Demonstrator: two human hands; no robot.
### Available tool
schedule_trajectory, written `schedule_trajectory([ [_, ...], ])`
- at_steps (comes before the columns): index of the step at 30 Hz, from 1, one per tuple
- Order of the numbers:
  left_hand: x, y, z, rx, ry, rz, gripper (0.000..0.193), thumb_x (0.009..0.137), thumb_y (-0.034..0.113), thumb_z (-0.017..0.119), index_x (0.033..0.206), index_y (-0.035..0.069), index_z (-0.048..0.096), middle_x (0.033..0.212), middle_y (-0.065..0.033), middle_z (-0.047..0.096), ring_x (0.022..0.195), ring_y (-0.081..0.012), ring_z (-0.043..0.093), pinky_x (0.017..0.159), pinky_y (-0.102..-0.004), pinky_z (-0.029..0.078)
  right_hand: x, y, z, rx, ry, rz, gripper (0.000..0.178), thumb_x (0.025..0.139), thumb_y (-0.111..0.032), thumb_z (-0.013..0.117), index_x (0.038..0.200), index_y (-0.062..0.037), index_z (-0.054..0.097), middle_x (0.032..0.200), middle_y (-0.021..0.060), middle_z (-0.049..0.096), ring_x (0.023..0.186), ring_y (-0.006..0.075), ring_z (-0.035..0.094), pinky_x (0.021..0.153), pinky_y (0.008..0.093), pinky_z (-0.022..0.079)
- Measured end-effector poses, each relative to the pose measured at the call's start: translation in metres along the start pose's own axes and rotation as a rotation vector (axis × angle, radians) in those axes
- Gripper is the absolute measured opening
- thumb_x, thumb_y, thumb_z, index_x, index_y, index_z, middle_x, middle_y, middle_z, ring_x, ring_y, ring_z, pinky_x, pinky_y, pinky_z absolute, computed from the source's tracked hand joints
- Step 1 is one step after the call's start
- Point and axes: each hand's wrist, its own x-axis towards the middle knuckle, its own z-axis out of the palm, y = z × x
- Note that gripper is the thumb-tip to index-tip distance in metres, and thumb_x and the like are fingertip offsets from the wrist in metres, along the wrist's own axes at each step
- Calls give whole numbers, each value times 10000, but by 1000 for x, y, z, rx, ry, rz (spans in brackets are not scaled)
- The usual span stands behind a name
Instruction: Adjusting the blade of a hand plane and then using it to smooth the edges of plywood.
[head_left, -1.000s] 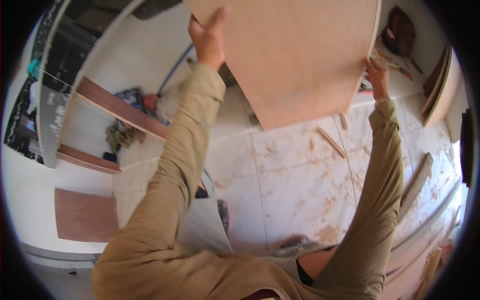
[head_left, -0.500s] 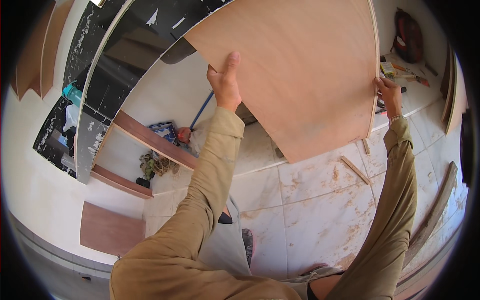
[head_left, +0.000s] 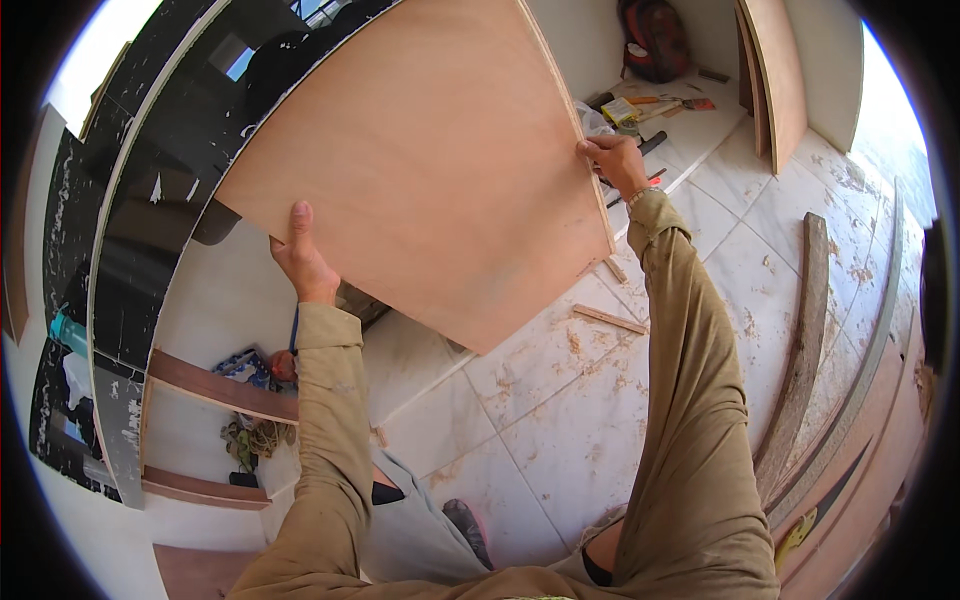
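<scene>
I hold a large curved-edged plywood panel point(head_left: 430, 160) up in front of me, tilted, its top against a dark stone counter edge point(head_left: 150, 200). My left hand point(head_left: 300, 255) presses flat against the panel's lower left edge, thumb up. My right hand point(head_left: 615, 160) grips the panel's right edge. Both sleeves are tan.
Tiled floor point(head_left: 560, 420) with sawdust and wood offcuts point(head_left: 610, 318). Wooden shelves point(head_left: 220, 388) at left hold rope and small items. Tools and a dark bag point(head_left: 655, 35) lie at the back. Long curved boards point(head_left: 800, 350) and a saw point(head_left: 815, 510) rest at right. My foot point(head_left: 465, 525) shows below.
The panel and both my hands have shifted lower and to the left in view as my head tilted up; the dark counter now shows more. The grip is unchanged.
</scene>
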Motion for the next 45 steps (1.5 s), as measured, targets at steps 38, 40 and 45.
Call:
schedule_trajectory([
  [38, 5, -10, -3, 25, -5, -4, 573, 916, 263, 766, 1354, -20, 527, 1314, -111, 598, 1177, -238, 599, 1002, -390, 520, -7, 2, 3, -281, 189, -125, 368, 812, -401, 785, 989, -79, 802, 850, 146, 762, 800, 264, 738, 778, 372, 553],
  [40, 1, -6, -8, 42, 7, 4, 573, 907, 253, 771, 1350, -21, 531, 1306, -116, 603, 1167, -245, 608, 994, -395, 529, -6, -5, 5, -244, 174, -104, 385, 785, -438, 795, 977, -105, 812, 919, 176, 760, 904, 348, 728, 863, 398, 554],
  [45, 9, -7, -5, 23, 0, 53, 543, 866, 185, 803, 1311, -19, 569, 1264, -109, 625, 1118, -245, 633, 969, -398, 554, -13, -22, 9, -272, 134, -47, 419, 856, -352, 751, 1018, 34, 763, 906, 240, 751, 846, 294, 743, 786, 430, 551],
])
